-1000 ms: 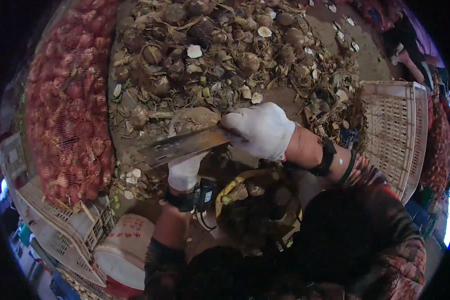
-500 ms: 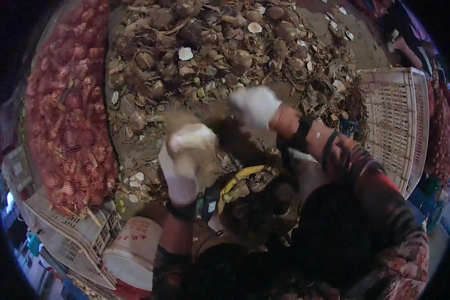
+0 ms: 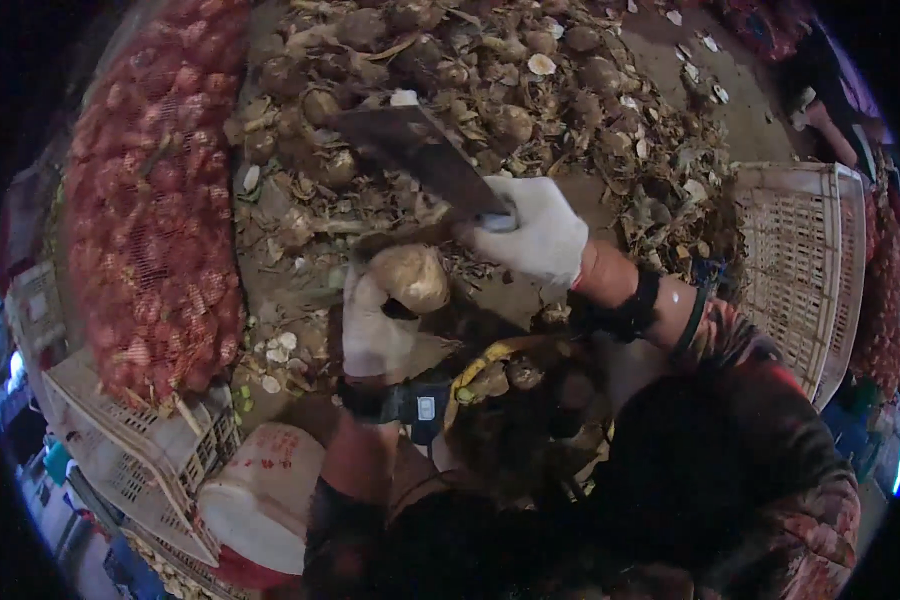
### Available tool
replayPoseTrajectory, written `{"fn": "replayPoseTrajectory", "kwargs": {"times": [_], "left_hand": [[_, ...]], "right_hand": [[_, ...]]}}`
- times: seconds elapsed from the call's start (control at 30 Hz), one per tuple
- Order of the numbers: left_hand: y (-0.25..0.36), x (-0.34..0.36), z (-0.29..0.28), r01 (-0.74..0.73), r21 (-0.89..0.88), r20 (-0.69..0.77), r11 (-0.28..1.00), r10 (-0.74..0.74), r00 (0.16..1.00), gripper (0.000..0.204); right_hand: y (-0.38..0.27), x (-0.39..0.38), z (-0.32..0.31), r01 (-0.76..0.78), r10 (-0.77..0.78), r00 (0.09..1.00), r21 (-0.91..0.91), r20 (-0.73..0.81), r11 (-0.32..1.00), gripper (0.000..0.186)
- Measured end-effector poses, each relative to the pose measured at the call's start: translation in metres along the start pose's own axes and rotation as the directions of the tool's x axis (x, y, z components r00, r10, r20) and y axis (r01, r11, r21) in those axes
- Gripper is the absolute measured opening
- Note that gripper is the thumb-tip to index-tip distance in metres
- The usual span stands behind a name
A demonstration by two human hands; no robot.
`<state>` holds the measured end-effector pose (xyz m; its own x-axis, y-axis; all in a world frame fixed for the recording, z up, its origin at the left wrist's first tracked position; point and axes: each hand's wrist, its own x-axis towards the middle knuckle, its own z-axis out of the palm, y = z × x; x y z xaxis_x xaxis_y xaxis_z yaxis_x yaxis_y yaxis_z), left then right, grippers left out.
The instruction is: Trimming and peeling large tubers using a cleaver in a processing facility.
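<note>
In my left hand (image 3: 368,325), white-gloved, sits a round tan tuber (image 3: 422,277) with a pale, smooth-looking skin and a dark patch on its underside. The fingers wrap its left side and bottom. My right hand (image 3: 542,232), also gloved in white, is closed round the handle of a cleaver (image 3: 425,158). Its broad dark blade points up and left, above the tuber and apart from it. Behind both hands lies a heap of rough brown tubers (image 3: 515,125) with dry roots, leaves and pale cut slices.
A long red mesh sack (image 3: 155,220) of produce lies at the left. Below it are a pale plastic crate (image 3: 135,420) and a white bucket (image 3: 265,480). A yellow-rimmed container (image 3: 467,378) holding tubers stands close to me. Another crate (image 3: 795,270) is at the right; a person's arm (image 3: 830,130) shows beyond.
Both hands were blurred and are now sharper. The cleaver blade now shows plainly, raised up and left from my right hand, which has shifted slightly right. The left hand still holds the tuber.
</note>
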<state>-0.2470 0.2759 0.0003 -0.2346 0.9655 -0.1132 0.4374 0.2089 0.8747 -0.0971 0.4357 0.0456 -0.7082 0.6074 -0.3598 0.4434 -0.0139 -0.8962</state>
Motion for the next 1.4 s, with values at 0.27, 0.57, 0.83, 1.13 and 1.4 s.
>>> {"fn": "replayPoseTrajectory", "kwargs": {"times": [0.27,0.57,0.83,1.13,1.4], "left_hand": [[0.054,-0.004,-0.010,0.300,-0.371,0.460,0.879,-0.107,0.881,0.034],[-0.114,0.076,-0.074,0.714,-0.105,-0.557,0.692,-0.636,0.535,0.068],[-0.148,0.069,-0.070,0.506,-0.315,-0.546,0.803,-0.590,0.595,0.064],[-0.003,0.034,-0.009,0.031,-0.631,-0.129,0.775,-0.145,0.981,0.066],[0.009,0.018,0.005,-0.014,-0.957,-0.035,0.289,-0.066,0.997,0.050]], "right_hand": [[0.098,-0.005,-0.011,0.028,0.023,0.993,-0.404,0.120,0.914,0.029],[0.059,0.000,-0.003,-0.136,0.155,0.984,-0.186,0.093,0.973,0.026],[0.055,0.005,0.011,-0.007,0.027,0.997,-0.254,0.078,0.967,0.033],[0.013,0.004,-0.006,0.130,-0.107,0.991,-0.486,0.075,0.864,0.028],[-0.015,-0.013,-0.004,0.386,-0.301,0.920,-0.707,0.251,0.592,0.024]]}}
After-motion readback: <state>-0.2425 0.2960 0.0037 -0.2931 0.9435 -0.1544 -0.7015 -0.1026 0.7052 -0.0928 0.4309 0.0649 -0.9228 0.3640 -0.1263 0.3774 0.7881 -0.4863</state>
